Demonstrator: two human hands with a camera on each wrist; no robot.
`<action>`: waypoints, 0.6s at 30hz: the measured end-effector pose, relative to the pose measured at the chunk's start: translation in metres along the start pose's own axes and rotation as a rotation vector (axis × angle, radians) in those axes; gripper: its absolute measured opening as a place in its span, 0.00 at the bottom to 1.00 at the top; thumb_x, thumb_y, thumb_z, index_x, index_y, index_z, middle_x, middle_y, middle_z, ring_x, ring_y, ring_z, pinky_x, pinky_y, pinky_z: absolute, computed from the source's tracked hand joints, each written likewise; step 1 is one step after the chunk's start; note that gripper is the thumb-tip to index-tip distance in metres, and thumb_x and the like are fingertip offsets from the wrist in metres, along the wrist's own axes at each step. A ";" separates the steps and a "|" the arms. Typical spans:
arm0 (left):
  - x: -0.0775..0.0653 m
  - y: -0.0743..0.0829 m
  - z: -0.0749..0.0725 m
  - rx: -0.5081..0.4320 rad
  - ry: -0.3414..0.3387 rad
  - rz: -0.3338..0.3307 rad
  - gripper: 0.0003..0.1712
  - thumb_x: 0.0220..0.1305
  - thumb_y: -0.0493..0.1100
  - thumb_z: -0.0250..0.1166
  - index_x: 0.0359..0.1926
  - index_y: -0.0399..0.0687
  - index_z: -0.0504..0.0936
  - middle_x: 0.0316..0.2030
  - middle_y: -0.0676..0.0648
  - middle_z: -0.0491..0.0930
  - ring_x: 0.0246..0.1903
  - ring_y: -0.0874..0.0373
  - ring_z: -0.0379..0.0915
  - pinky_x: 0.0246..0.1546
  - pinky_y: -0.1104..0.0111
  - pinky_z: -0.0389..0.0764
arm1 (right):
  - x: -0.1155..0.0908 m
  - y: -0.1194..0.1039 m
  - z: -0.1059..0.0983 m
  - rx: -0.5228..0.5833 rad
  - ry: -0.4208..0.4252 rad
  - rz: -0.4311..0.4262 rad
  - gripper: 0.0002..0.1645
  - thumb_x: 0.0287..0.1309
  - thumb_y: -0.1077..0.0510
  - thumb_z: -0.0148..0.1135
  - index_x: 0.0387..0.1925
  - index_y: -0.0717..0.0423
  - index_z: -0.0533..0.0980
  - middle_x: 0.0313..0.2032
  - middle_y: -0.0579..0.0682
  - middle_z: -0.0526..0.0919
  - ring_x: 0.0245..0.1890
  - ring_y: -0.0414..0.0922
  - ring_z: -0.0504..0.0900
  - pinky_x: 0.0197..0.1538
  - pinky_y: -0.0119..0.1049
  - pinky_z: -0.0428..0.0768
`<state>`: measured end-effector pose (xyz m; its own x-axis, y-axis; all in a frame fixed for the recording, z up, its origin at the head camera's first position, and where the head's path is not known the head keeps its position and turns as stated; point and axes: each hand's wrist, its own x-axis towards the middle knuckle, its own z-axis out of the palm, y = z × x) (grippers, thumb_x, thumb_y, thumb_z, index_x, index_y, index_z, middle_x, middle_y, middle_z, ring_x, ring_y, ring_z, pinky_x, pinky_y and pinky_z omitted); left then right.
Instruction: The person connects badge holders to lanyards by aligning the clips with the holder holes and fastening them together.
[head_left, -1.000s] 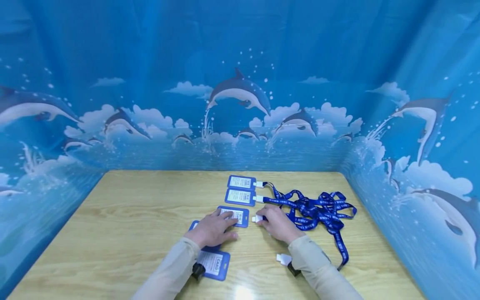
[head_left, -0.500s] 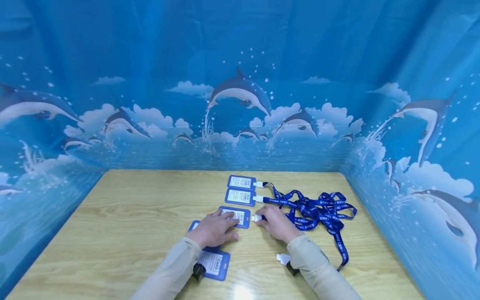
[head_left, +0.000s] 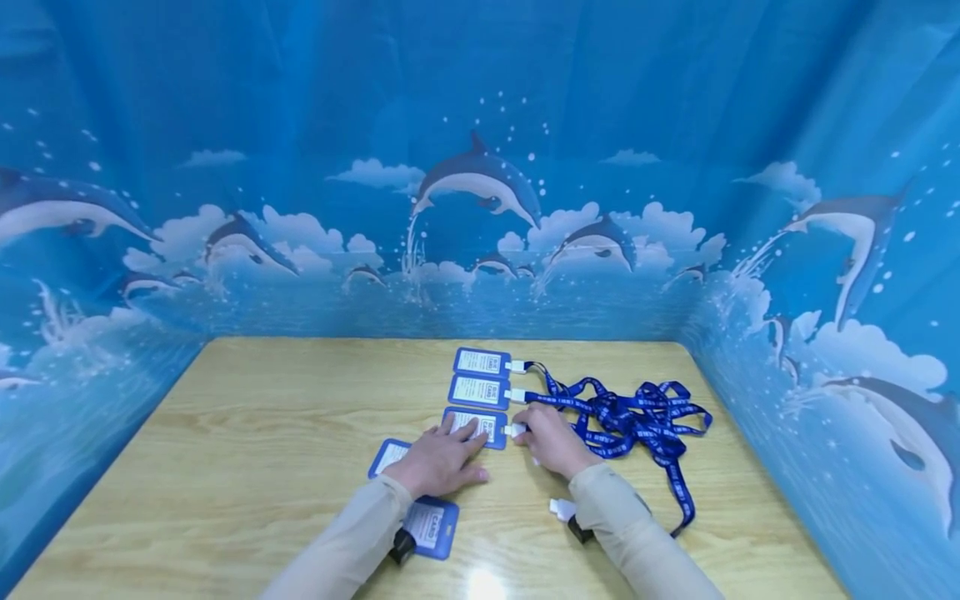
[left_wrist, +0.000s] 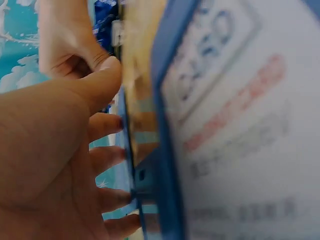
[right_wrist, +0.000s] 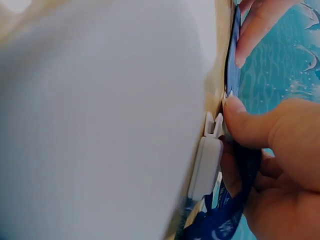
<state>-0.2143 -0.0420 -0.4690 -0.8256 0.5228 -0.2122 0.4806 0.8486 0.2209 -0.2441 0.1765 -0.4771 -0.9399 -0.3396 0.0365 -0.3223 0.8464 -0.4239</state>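
Observation:
My left hand [head_left: 444, 462] lies with spread, fairly straight fingers on a blue badge holder [head_left: 496, 427], the third in a column. In the left wrist view, its fingertips touch that holder's face. My right hand [head_left: 553, 440] pinches a white lanyard clip [head_left: 514, 430] between thumb and fingers. The clip's tip is right at the slot in the holder's right end. A dark blue strap [right_wrist: 246, 172] runs under the right thumb in the right wrist view. Two badge holders above, a top one [head_left: 482, 362] and a middle one [head_left: 478, 392], have white clips at their slots.
Tangled blue lanyards [head_left: 637, 421] lie to the right. A loose white clip [head_left: 562, 510] sits by the right sleeve, and another clip [right_wrist: 205, 167] lies below the right hand. Two more badge holders, one left [head_left: 388, 456] and one nearer [head_left: 442, 542], are partly covered by the left arm.
My left hand has slid the badge holder rightward and slightly away from me, closing the gap to the clip. The right hand keeps its pinch almost in place.

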 end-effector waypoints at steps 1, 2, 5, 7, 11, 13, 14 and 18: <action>0.001 0.001 0.000 -0.001 -0.002 0.006 0.41 0.71 0.71 0.51 0.77 0.58 0.63 0.78 0.47 0.55 0.77 0.35 0.45 0.75 0.43 0.58 | 0.001 0.000 0.000 -0.004 0.004 0.009 0.18 0.56 0.60 0.73 0.48 0.61 0.84 0.40 0.52 0.84 0.42 0.48 0.83 0.51 0.46 0.84; 0.003 0.002 0.001 0.000 -0.006 0.011 0.42 0.71 0.71 0.50 0.77 0.57 0.62 0.79 0.47 0.54 0.77 0.34 0.44 0.76 0.43 0.57 | 0.002 0.000 0.001 -0.012 0.009 0.015 0.18 0.56 0.61 0.73 0.48 0.62 0.84 0.40 0.52 0.84 0.42 0.48 0.83 0.52 0.46 0.85; 0.007 0.003 -0.003 0.000 -0.029 0.003 0.43 0.70 0.73 0.49 0.77 0.58 0.60 0.79 0.48 0.51 0.77 0.33 0.41 0.76 0.43 0.54 | 0.008 -0.004 0.001 -0.028 0.027 0.025 0.17 0.56 0.62 0.73 0.48 0.61 0.85 0.43 0.54 0.86 0.44 0.50 0.84 0.53 0.46 0.85; 0.010 0.002 -0.009 0.007 -0.041 -0.006 0.44 0.69 0.74 0.49 0.78 0.58 0.60 0.79 0.48 0.51 0.77 0.31 0.40 0.77 0.42 0.53 | 0.014 -0.007 0.001 -0.036 0.040 0.012 0.17 0.56 0.63 0.72 0.48 0.61 0.85 0.44 0.56 0.86 0.44 0.51 0.85 0.53 0.45 0.85; 0.016 0.000 -0.019 0.012 -0.069 -0.022 0.45 0.68 0.74 0.50 0.78 0.58 0.60 0.79 0.49 0.51 0.76 0.29 0.41 0.76 0.42 0.53 | 0.021 -0.012 0.000 -0.031 0.046 -0.001 0.17 0.57 0.64 0.71 0.49 0.61 0.84 0.44 0.56 0.86 0.44 0.50 0.85 0.52 0.44 0.86; 0.018 0.001 -0.019 0.005 -0.086 -0.019 0.45 0.69 0.74 0.50 0.78 0.58 0.60 0.79 0.50 0.50 0.76 0.29 0.41 0.76 0.42 0.53 | 0.021 -0.011 0.000 -0.034 0.035 0.012 0.18 0.57 0.63 0.71 0.50 0.61 0.84 0.43 0.55 0.85 0.43 0.49 0.84 0.51 0.43 0.86; 0.019 0.001 -0.018 0.000 -0.091 -0.015 0.44 0.69 0.74 0.49 0.78 0.59 0.60 0.79 0.50 0.50 0.76 0.29 0.41 0.76 0.42 0.53 | 0.020 -0.010 0.001 -0.036 0.030 0.020 0.18 0.57 0.63 0.71 0.50 0.61 0.84 0.42 0.54 0.85 0.42 0.48 0.84 0.50 0.43 0.85; 0.021 0.005 -0.010 0.004 -0.082 -0.011 0.44 0.69 0.74 0.48 0.77 0.59 0.61 0.79 0.50 0.52 0.76 0.30 0.43 0.75 0.41 0.55 | 0.014 -0.005 0.003 -0.058 0.022 0.015 0.18 0.58 0.61 0.71 0.50 0.61 0.84 0.42 0.53 0.84 0.42 0.48 0.83 0.51 0.43 0.85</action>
<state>-0.2323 -0.0281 -0.4626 -0.8042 0.5178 -0.2918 0.4725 0.8548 0.2147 -0.2555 0.1668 -0.4771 -0.9466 -0.3183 0.0504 -0.3137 0.8740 -0.3711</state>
